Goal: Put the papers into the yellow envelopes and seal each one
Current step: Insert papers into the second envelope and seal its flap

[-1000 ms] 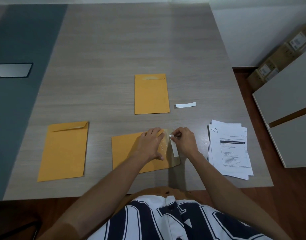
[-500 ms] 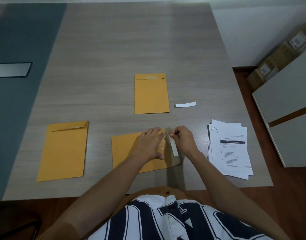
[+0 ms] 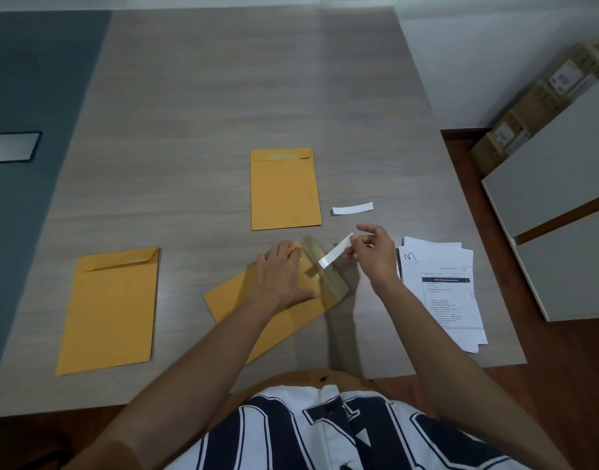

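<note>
Nearest, the left hand [image 3: 284,276] lies flat, fingers spread, pinning the angled yellow paper envelope [image 3: 244,300] to the grey wood-grain tabletop [image 3: 223,96]. Just beside it, the right hand [image 3: 372,256] has its grip pinched on a white backing strip [image 3: 335,254], lifted off the glossy open flap [image 3: 325,276]. The strip looks feather-light and limp, so hold it by its end. The white printed paper stack [image 3: 447,293] lies right; two more yellow envelopes [image 3: 284,191] and a loose white strip [image 3: 352,209] lie beyond.

right hand [image 3: 372,256] lifted, strip [image 3: 335,255] peeled up
</note>
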{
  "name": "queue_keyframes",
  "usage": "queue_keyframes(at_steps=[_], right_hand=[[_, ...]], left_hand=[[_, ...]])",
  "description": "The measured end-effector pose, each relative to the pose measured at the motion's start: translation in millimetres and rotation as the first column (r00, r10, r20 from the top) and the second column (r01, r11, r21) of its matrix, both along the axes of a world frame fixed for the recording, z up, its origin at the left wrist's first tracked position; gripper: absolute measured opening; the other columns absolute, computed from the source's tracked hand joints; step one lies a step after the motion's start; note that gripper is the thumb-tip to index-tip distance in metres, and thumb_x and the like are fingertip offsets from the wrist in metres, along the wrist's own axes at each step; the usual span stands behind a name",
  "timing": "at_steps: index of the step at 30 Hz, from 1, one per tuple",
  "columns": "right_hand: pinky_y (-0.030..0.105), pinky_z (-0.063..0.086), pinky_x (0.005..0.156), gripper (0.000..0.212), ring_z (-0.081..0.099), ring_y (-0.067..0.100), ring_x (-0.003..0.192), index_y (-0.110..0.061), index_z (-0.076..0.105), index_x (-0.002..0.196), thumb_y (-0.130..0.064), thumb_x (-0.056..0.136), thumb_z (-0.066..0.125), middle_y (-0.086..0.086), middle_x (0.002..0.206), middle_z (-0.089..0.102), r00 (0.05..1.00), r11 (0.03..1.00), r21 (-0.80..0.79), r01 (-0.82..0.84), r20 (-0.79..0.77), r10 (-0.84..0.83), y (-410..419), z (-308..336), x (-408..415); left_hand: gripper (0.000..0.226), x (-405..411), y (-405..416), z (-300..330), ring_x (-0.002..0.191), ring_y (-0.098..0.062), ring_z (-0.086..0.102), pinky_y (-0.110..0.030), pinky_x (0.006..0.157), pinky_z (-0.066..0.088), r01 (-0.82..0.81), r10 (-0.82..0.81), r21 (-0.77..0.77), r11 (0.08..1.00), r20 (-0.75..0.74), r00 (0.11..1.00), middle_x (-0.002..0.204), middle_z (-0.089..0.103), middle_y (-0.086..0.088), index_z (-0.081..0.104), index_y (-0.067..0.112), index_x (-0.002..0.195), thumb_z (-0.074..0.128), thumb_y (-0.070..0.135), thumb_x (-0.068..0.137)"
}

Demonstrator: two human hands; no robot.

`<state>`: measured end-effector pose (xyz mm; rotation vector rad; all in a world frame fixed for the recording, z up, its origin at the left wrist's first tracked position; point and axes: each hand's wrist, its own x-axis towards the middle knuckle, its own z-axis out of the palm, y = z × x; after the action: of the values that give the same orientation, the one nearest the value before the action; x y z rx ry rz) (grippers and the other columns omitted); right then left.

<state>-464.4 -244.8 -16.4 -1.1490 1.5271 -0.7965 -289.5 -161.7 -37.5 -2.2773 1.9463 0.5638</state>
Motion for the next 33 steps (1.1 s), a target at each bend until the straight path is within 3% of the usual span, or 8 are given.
queue_keyframes(at_steps=[8,14,18,20,22,26,28,33], right_hand=[[0.034,0.058,0.066,0.017,0.064,0.016,0.057,-0.010,0.064,0.087,0.003,0.088,0.055,0.007,0.083,0.064,0.989,0.986,0.120,0.115,0.077,-0.124,-68.5,-4.1,3.0],[0.026,0.056,0.055,0.015,0.061,0.013,0.053,-0.007,0.069,0.094,0.001,0.086,0.060,0.008,0.084,0.067,0.992,0.986,0.118,0.116,-0.062,-0.109,-125.6,-6.1,12.2],[0.028,0.060,0.060,0.014,0.060,0.012,0.049,-0.007,0.069,0.095,-0.001,0.087,0.059,0.008,0.084,0.067,0.984,0.993,0.097,0.072,-0.167,-0.055,-150.2,-10.8,18.0],[0.024,0.059,0.055,0.013,0.062,0.014,0.050,-0.009,0.069,0.094,-0.002,0.087,0.060,0.008,0.087,0.069,0.976,0.995,0.087,0.047,-0.215,-0.027,-157.5,-12.3,20.0],[0.023,0.058,0.054,0.014,0.064,0.016,0.054,-0.012,0.069,0.093,-0.003,0.086,0.060,0.009,0.091,0.071,0.971,0.996,0.081,0.034,-0.240,-0.014,-162.5,-14.8,21.6],[0.039,0.060,0.079,0.019,0.071,0.025,0.078,-0.018,0.069,0.098,-0.010,0.081,0.067,0.007,0.093,0.071,0.955,0.997,0.070,0.020,-0.296,0.002,-167.0,-19.7,20.5],[0.042,0.058,0.083,0.027,0.070,0.027,0.086,-0.016,0.068,0.107,-0.015,0.080,0.071,0.006,0.098,0.069,0.945,0.999,0.049,0.005,-0.327,0.012,-164.3,-19.3,18.0],[0.031,0.054,0.086,0.037,0.063,0.020,0.096,-0.011,0.065,0.115,-0.017,0.080,0.076,0.008,0.108,0.064,0.927,0.998,-0.024,-0.050,-0.374,0.037,-132.2,-5.0,10.7]], left_hand=[[0.087,14.0,-43.1,12.4,0.125,-0.024,0.040,-0.041,0.097,0.040,-0.011,0.011,0.039,0.999,0.005,1.000,0.134,0.043,-0.003,0.049,0.021,0.133,0.072,0.069,0.065],[0.081,16.4,-50.0,0.7,0.113,-0.019,0.043,-0.035,0.092,0.044,-0.035,0.034,-0.018,0.999,-0.041,0.999,0.124,0.040,0.001,0.051,0.024,0.126,0.080,0.061,0.060],[0.082,18.5,-52.7,-2.0,0.109,-0.018,0.043,-0.035,0.091,0.044,-0.038,0.037,-0.035,0.999,-0.044,0.998,0.121,0.040,0.002,0.051,0.026,0.123,0.081,0.063,0.057],[0.082,19.4,-52.8,-3.1,0.108,-0.018,0.042,-0.036,0.092,0.043,-0.042,0.040,-0.040,0.998,-0.042,0.998,0.120,0.040,0.003,0.051,0.027,0.122,0.080,0.065,0.055],[0.083,20.2,-52.8,-3.8,0.108,-0.017,0.042,-0.035,0.092,0.043,-0.045,0.043,-0.042,0.998,-0.047,0.998,0.120,0.040,0.004,0.051,0.028,0.122,0.081,0.065,0.055],[0.083,20.5,-53.0,-3.6,0.110,-0.017,0.042,-0.036,0.093,0.042,-0.047,0.045,-0.035,0.998,-0.051,0.998,0.121,0.040,0.004,0.050,0.028,0.124,0.081,0.065,0.056],[0.083,20.2,-52.3,-3.2,0.111,-0.018,0.041,-0.036,0.094,0.042,-0.051,0.050,-0.033,0.998,-0.052,0.997,0.121,0.039,0.003,0.050,0.028,0.125,0.080,0.064,0.057],[0.081,17.4,-45.7,-2.2,0.111,-0.018,0.042,-0.035,0.094,0.042,-0.071,0.070,-0.038,0.997,-0.044,0.997,0.121,0.040,0.002,0.049,0.027,0.127,0.079,0.063,0.060]])
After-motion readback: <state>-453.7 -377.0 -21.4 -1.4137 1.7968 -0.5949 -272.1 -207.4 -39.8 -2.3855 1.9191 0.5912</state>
